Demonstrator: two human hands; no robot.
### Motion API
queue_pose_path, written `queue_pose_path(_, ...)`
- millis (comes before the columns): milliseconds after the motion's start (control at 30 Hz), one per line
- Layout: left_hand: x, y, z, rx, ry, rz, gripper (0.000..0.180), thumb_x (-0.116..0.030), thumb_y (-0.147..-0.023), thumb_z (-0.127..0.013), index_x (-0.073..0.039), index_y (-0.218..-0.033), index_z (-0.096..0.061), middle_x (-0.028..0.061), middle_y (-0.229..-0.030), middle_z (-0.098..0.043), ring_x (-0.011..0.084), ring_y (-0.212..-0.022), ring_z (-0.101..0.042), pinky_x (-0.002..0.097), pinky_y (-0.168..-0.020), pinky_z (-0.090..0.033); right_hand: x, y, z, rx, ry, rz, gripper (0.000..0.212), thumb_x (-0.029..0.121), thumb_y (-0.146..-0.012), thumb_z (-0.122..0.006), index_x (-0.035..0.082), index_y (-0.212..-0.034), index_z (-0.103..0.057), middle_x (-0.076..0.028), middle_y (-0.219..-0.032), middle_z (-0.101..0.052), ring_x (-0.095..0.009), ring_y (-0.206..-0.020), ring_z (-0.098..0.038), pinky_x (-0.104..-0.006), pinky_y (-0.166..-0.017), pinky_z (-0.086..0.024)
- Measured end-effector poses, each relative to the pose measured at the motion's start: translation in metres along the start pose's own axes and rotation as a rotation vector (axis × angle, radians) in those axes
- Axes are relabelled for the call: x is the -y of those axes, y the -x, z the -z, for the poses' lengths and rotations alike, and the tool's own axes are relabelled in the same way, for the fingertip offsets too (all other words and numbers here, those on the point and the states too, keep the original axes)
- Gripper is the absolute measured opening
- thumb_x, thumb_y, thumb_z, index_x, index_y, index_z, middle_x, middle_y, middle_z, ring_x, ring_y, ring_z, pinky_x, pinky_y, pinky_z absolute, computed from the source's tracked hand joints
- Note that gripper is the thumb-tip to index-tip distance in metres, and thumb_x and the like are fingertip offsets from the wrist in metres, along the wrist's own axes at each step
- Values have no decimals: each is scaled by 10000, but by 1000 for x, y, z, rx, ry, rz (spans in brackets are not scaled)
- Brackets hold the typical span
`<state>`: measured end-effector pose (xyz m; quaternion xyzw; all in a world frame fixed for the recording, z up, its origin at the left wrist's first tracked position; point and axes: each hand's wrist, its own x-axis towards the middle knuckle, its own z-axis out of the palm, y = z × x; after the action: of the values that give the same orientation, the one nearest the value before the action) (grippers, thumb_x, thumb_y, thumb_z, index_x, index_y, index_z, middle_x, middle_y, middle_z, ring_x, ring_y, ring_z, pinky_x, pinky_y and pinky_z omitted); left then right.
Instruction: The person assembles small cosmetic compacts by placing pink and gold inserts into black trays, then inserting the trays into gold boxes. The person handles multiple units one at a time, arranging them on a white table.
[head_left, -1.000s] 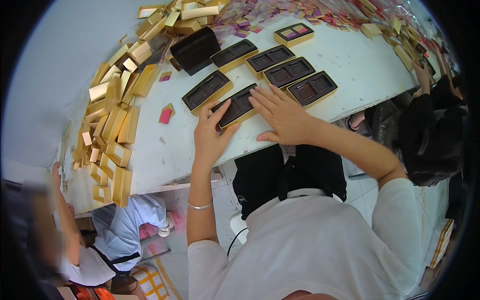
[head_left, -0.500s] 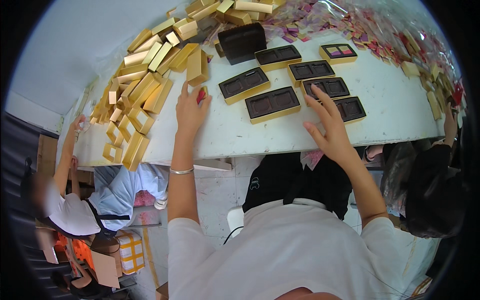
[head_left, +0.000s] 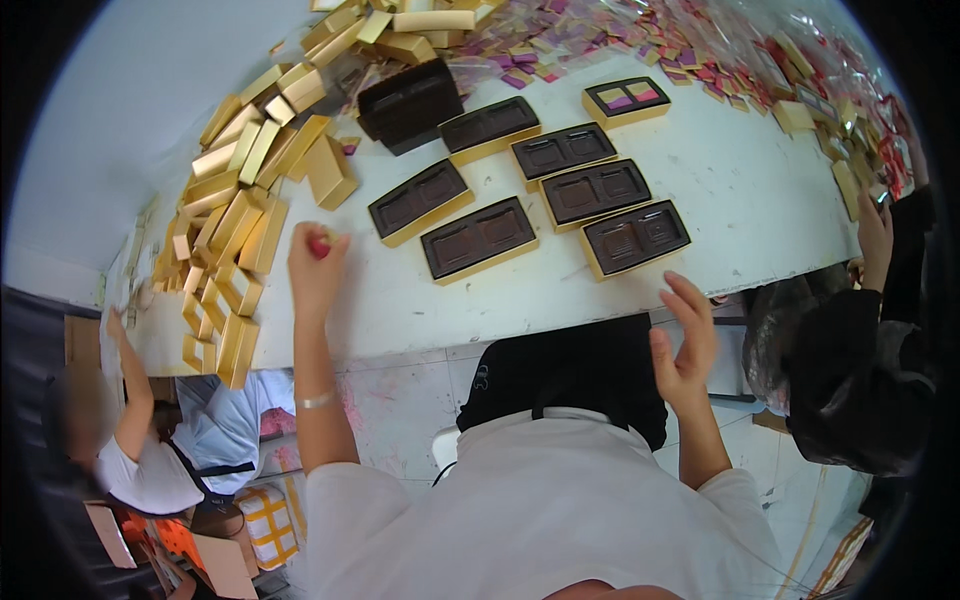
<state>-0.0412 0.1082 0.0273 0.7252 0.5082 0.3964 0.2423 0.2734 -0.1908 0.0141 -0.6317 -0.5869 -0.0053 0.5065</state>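
My left hand (head_left: 312, 275) is closed on a small red-and-gold piece (head_left: 319, 244) above the table, beside an upright gold box sleeve (head_left: 330, 172). My right hand (head_left: 686, 345) hangs over the table's front edge with its fingers apart and nothing in them. Between the hands lie several gold boxes with dark brown two-hollow trays. Among them are a near one (head_left: 480, 240) and one closest to my right hand (head_left: 636, 238). Their hollows show no pieces. A box at the back (head_left: 626, 100) has pink, purple and cream pieces in its tray.
A stack of dark brown trays (head_left: 412, 105) stands behind the boxes. Gold sleeves (head_left: 240, 225) are heaped at the left. Loose pink, purple and gold pieces (head_left: 560, 40) cover the back, with clear plastic. One person (head_left: 150, 470) sits at the left, another (head_left: 850, 350) at the right.
My right hand has drawn back from above the boxes to the table's front edge. My left hand has come away from the upright sleeve, still holding the small piece. The whole view has shifted.
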Motion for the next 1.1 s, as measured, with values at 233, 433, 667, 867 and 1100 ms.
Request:
queue_pose_path(233, -163, 87, -73, 361, 1021, 47, 171, -14, -823, -637, -47, -911, -494, 42, -773, -527, 108, -632, -555, 228, -490, -483, 27, -63, -23, 130, -351, 217, 391, 45, -783, -651, -16, -1158, -557, -198, -1190, -521, -281, -993, -553, -321, -807, -475)
queue_pose_path(433, -189, 95, -126, 501, 1180, 118, 162, -16, -900, -528, -16, -1059, -497, 82, -942, -577, 143, -854, -595, 271, -701, -511, 8, -95, -31, 72, -588, -45, 288, -16, -816, -597, -9, -1103, -581, -143, -1079, -531, -216, -915, -562, -295, -733, -480)
queue_pose_path(667, -179, 86, -133, 370, 1134, 203, 279, -15, -881, -549, -42, -1142, -452, 80, -981, -577, 126, -861, -578, 244, -773, -458, 2, -103, -32, 75, -62, 216, 375, 13, -749, -666, -47, -1108, -576, -144, -978, -555, -242, -843, -575, -308, -674, -484)
queue_pose_path(867, -179, 87, -138, 452, 1266, 399, 297, -112, -930, -501, -75, -1214, -424, 90, -1149, -549, 159, -1022, -535, 304, -842, -440, -15, -129, -20, 227, 196, 408, 509, 80, -694, -720, -43, -1159, -553, -137, -969, -573, -283, -818, -567, -361, -727, -475)
queue_pose_path(1100, -164, 87, -131, 465, 1280, 302, 289, -201, -969, -403, -96, -1237, -387, 156, -1269, -492, 223, -1081, -514, 355, -870, -434, -115, -207, -19, 668, 142, 254, 448, 21, -748, -674, 86, -1185, -598, -98, -1036, -550, -230, -955, -529, -354, -850, -428)
